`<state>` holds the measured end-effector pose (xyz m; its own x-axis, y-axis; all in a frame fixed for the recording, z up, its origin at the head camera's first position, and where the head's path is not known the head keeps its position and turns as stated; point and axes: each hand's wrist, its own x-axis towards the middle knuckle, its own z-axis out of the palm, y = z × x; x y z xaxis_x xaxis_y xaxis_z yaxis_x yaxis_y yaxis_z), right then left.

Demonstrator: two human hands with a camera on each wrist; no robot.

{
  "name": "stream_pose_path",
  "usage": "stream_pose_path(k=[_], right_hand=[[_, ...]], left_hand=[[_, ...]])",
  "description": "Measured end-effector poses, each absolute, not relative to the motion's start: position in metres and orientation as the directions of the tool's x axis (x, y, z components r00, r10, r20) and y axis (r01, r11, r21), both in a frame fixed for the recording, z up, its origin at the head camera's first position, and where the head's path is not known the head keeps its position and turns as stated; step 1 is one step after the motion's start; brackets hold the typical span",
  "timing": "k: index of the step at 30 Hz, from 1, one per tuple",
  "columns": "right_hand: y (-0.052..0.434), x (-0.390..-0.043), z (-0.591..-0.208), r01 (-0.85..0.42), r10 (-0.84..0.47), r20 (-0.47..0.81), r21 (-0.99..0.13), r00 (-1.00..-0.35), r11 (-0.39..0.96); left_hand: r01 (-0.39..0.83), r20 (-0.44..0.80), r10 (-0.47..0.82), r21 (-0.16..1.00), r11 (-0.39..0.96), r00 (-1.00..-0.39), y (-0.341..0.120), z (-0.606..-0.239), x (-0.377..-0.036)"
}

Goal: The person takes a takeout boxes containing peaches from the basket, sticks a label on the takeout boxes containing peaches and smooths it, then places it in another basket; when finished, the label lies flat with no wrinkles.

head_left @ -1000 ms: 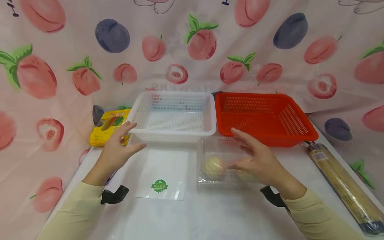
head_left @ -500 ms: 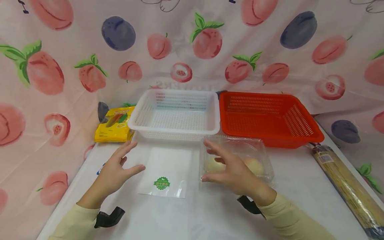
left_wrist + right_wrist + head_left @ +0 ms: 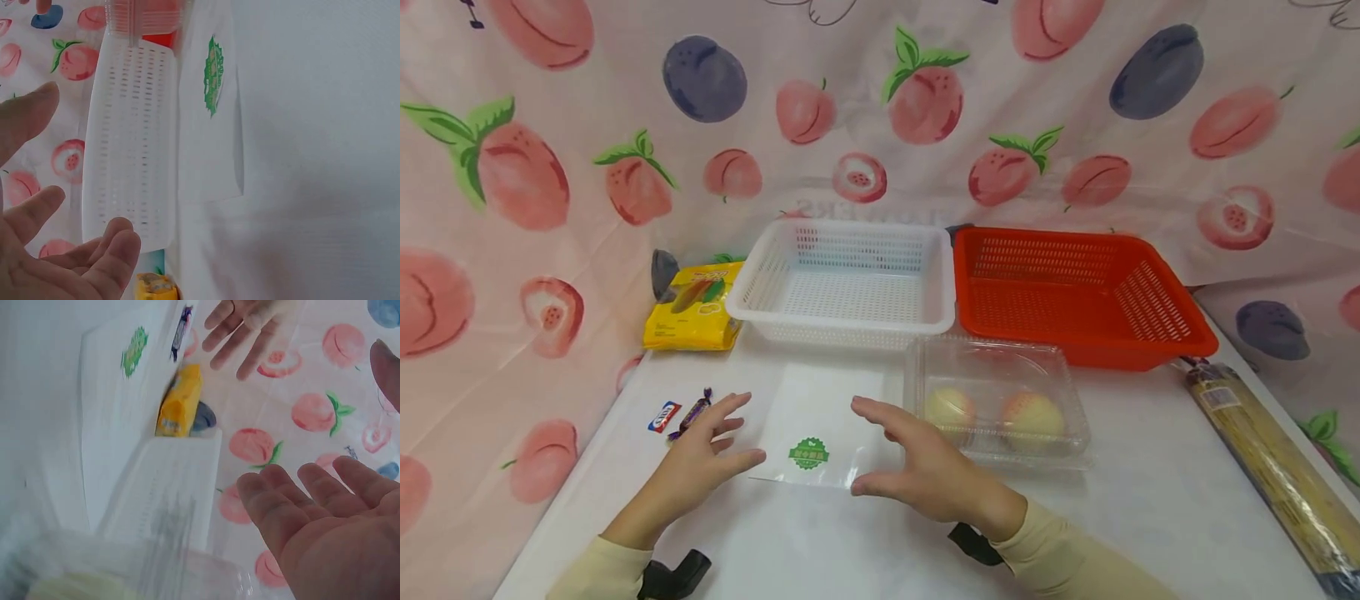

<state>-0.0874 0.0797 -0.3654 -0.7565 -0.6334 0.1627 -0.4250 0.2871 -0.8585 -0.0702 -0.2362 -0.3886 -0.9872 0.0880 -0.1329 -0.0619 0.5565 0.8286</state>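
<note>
My left hand hovering at left edge of clear bag with green sticker, fingers spreading apart, gripping nothing. My right hand hovering over bag's right edge, fingers also spreading, thumb near bag's front corner. Bag lying flat on desk, front of white basket. Clear clamshell box sitting just right of bag. Two wrapped candies lying left of my left hand.
</note>
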Motion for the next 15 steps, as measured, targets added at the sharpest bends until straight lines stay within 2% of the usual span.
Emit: stream_pose_path(k=[5,15], right_hand=[[0.069,-0.083,-0.372,-0.385,-0.655,0.083,-0.861,-0.751,0.332],[0.063,-0.08,-0.396,-0.397,-0.699,-0.039,-0.8,-0.714,0.45]], left_hand=[[-0.121,-0.194,0.08,0.834,0.539,-0.978,-0.235,-0.396,-0.071],[-0.194,-0.293,0.093,0.808,0.556,-0.952,-0.233,-0.41,-0.074]])
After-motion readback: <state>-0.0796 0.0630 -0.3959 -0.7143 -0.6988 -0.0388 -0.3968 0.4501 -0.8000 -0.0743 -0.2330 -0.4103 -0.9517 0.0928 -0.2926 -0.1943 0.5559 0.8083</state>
